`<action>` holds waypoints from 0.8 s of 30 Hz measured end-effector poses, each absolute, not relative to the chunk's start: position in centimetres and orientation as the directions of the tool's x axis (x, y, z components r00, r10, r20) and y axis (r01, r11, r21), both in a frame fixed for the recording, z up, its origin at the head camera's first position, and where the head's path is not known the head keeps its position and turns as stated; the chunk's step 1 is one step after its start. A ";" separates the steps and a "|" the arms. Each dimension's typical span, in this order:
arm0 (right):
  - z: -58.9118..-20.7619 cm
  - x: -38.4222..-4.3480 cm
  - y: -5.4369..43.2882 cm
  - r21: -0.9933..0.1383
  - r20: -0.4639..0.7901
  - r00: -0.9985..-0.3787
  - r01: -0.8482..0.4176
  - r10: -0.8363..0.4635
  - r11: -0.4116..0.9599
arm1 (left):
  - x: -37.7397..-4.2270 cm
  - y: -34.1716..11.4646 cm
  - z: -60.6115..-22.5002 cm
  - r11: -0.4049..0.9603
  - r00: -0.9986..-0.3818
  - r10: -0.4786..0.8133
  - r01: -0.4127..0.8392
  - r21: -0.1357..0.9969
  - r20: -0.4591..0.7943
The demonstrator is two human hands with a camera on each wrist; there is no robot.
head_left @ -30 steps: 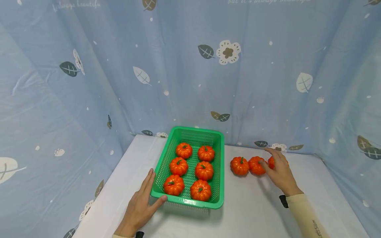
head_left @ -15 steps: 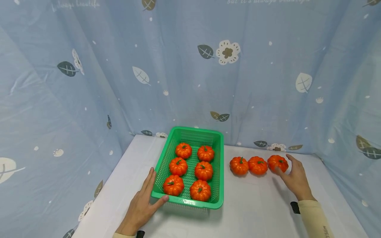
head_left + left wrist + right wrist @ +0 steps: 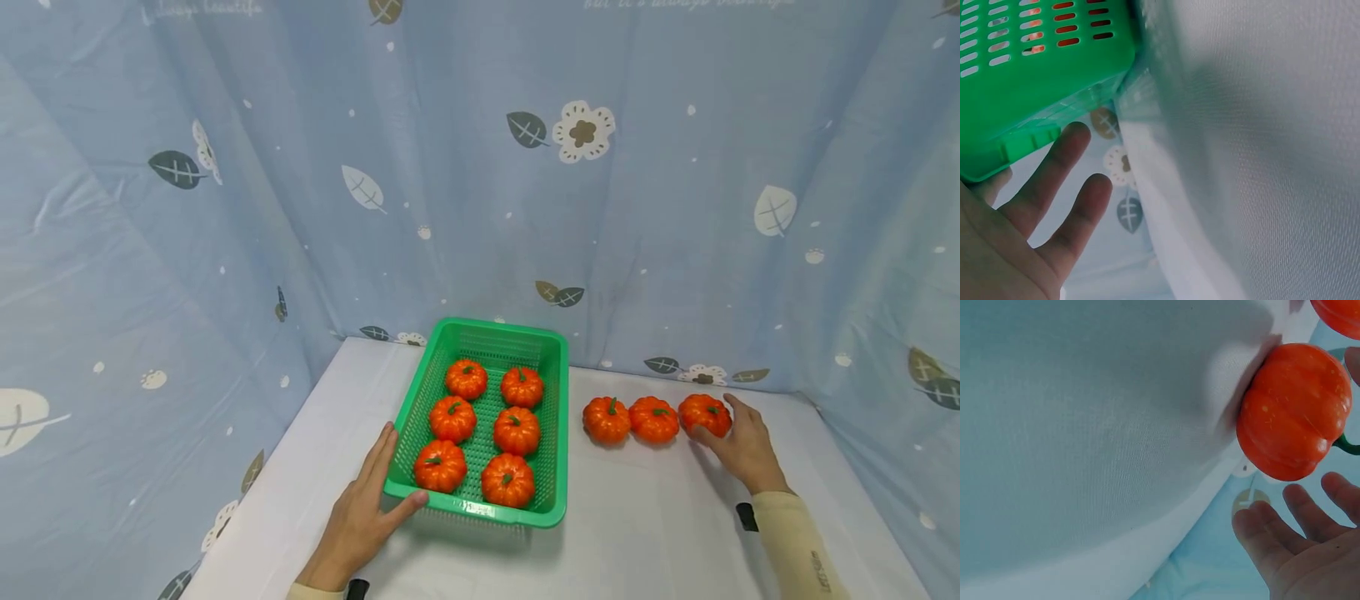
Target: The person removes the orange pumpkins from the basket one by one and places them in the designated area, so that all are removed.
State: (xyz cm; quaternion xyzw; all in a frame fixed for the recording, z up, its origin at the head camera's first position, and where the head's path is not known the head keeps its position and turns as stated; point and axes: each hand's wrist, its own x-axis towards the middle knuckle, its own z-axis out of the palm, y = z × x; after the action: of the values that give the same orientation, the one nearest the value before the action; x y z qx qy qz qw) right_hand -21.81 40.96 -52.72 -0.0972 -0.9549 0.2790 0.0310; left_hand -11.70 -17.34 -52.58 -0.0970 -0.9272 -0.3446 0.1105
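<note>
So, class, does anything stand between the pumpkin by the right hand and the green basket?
Yes: two other pumpkins stand between that pumpkin and the basket, then the basket's right wall.

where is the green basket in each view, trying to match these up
Head: basket just below centre, left hand at its near left corner.
Left wrist: upper left corner, cut off by the frame edge.
Right wrist: not in it.
Shared landmark: the white table, in all three views.
</note>
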 end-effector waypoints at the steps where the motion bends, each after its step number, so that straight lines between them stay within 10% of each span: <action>1: -52.8 -21.9 41.0 -0.537 -0.006 -0.980 0.172 0.200 0.826 | -11.7 -17.3 -52.6 0.745 -0.955 0.106 0.260 0.614 0.277; 24: -53.6 -21.7 40.3 -0.563 0.032 -0.971 0.177 0.235 0.808 | -11.8 -17.3 -52.8 0.728 -0.953 0.103 0.267 0.632 0.284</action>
State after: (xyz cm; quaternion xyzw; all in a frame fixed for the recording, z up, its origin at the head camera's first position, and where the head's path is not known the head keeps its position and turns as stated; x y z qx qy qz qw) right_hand -21.68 40.32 -53.55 -0.1083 -0.9493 0.2907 0.0503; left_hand -11.78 -17.30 -52.81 -0.1002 -0.9222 -0.3552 0.1154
